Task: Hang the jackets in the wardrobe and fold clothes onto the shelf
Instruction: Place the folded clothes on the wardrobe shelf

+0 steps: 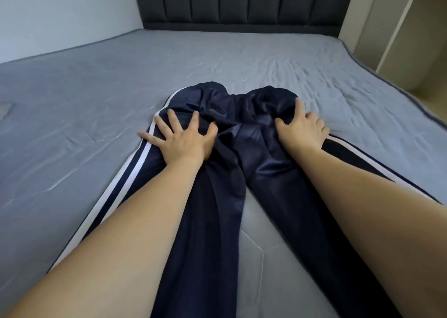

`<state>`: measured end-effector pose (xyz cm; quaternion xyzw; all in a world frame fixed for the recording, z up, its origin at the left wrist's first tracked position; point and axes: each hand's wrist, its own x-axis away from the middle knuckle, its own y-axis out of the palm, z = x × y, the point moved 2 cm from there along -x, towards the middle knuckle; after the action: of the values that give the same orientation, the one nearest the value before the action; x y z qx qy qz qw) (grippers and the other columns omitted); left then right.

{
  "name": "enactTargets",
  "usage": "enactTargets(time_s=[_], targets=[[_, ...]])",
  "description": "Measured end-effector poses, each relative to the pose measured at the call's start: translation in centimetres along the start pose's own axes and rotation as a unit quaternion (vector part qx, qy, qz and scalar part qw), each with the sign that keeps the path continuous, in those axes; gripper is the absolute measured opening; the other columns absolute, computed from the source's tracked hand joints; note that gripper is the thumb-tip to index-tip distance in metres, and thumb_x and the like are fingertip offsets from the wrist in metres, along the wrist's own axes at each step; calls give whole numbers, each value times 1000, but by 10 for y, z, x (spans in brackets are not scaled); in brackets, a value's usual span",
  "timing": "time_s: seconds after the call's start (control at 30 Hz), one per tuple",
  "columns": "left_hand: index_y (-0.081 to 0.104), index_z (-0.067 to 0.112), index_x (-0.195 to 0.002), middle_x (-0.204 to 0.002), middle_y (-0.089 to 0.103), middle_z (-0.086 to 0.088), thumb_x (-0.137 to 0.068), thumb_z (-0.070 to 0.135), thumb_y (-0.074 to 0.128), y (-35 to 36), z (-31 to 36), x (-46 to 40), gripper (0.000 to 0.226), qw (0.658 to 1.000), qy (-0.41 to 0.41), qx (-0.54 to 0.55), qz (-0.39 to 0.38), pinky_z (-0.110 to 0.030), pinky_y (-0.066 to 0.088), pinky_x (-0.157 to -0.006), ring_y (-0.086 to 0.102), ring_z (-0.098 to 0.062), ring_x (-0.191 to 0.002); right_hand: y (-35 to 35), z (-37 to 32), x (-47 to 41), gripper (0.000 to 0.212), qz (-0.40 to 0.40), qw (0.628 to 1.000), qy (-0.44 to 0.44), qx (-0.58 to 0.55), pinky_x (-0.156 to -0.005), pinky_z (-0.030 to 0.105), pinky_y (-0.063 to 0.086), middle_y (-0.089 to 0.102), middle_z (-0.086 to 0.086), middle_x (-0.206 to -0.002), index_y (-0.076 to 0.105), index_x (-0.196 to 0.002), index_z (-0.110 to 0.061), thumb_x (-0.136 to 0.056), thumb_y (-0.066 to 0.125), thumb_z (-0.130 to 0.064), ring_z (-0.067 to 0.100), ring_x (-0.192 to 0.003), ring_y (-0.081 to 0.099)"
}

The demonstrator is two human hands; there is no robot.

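Hands first: the left hand (180, 138) lies flat in the middle of the frame, a little left of centre, with its fingers spread wide and straight. It presses on the navy track pants (217, 172) and grips nothing; its smallest finger reaches over the white side stripes (135, 165) to the sheet. The right hand (302, 126), right of centre, has curled fingers. The thumb and the fingers pinch a bunch of the shiny navy cloth near the waist, so this hand has hold of the pants. Both bare forearms come up from the lower corners of the frame.

The pants lie spread on the bed, waist toward the centre of the frame and the two legs running down to the lower edge, apart from each other. The waist part is crumpled between and above the hands. A second pair of white stripes shows along the right leg, partly hidden by the right forearm.

Under the pants is a wrinkled grey-blue sheet (96, 100) that fills most of the frame. At the top centre stands a dark padded headboard (237, 1). A pale wall (60, 15) is at the upper left, and a beige panel (377, 27) is at the upper right.
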<state>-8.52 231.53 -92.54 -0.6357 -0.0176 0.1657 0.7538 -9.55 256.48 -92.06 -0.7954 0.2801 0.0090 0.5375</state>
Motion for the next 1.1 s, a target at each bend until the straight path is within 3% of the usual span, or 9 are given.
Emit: enactTargets(time_s=[0.1, 0.2, 0.3, 0.43, 0.57, 0.7, 0.87, 1.0, 1.1], targets=[[3, 50, -151, -164, -11, -4, -83, 80, 5, -1, -5, 6, 74, 998, 32, -31, -42, -78, -16, -98, -23, -39, -146, -2, -7, 2, 54, 14, 998, -64, -1, -101, 48, 25, 49, 15, -123, 33, -143, -35, -91, 42, -28, 38, -114, 42], [7, 44, -153, -165, -4, -4, -88, 74, 7, -5, -8, 20, 72, 998, 50, -40, -11, -76, -15, -101, -18, -36, -148, -25, -4, -5, 56, 115, 987, -105, 29, -97, 46, 26, 46, 15, -112, 44, -137, -32, -86, 42, -8, 36, -103, 42], [13, 42, -153, -165, 4, -4, -87, 71, 5, -5, -10, 25, 72, 997, 53, -49, 4, -75, -14, -103, -11, -35, -149, -42, 13, -11, 50, 59, 989, -86, 109, -106, 52, 20, 36, 22, -131, 31, -146, -27, -97, 42, -29, 41, -117, 36], [14, 38, -154, -164, 7, -4, -84, 69, -2, -3, -10, 27, 78, 997, 44, -69, -7, -73, -12, -106, -6, -34, -149, -50, 30, 52, 74, -97, 980, -122, 123, -115, 52, -8, -1, 12, -161, 8, -155, -28, -92, 14, -66, 31, -148, -1], [-1, 33, -156, -165, -6, -3, -88, 71, -4, -16, -20, 54, 78, 991, 72, -66, -87, -67, -11, -111, -13, -30, -150, -78, 45, 163, 85, -226, 944, -217, 109, -118, 43, -7, -4, 4, -163, 3, -156, -21, -84, -1, -67, 20, -150, -6], [-7, 36, -155, -164, -15, 2, -88, 74, 1, -41, -66, 113, 77, 975, 98, -40, -195, -53, -16, -117, -20, -22, -149, -113, 51, 217, 77, -280, 944, -148, 89, -119, 41, -9, -7, 3, -163, 1, -156, -20, -92, 6, -63, 19, -149, -11], [-9, 38, -154, -164, -11, 4, -81, 74, -15, -86, -144, 251, 82, 976, 111, -45, -179, -51, -16, -117, -16, -18, -150, -152, 45, 296, 81, -273, 947, -164, 45, -119, 41, -9, 1, -1, -163, 7, -156, -18, -90, 1, -65, 17, -149, -6], [7, 33, -155, -162, 7, -5, -89, 75, 20, -120, -187, 341, 80, 993, 49, -28, -105, -51, 13, -116, 9, -29, -147, -185, 54, 336, 73, -271, 945, -171, 59, -121, 42, -4, 4, 2, -163, 9, -156, -16, -97, 13, -59, 21, -150, -1], [33, 10, -144, -143, 41, -19, -83, 64, 56, -145, -205, 358, 84, 989, -107, 45, -87, -47, 36, -102, 41, -40, -127, -214, 38, 380, 47, -199, 954, -220, 29, -108, 40, 27, 42, 10, -139, 49, -133, -13, -98, 40, -44, 31, -129, 37]])
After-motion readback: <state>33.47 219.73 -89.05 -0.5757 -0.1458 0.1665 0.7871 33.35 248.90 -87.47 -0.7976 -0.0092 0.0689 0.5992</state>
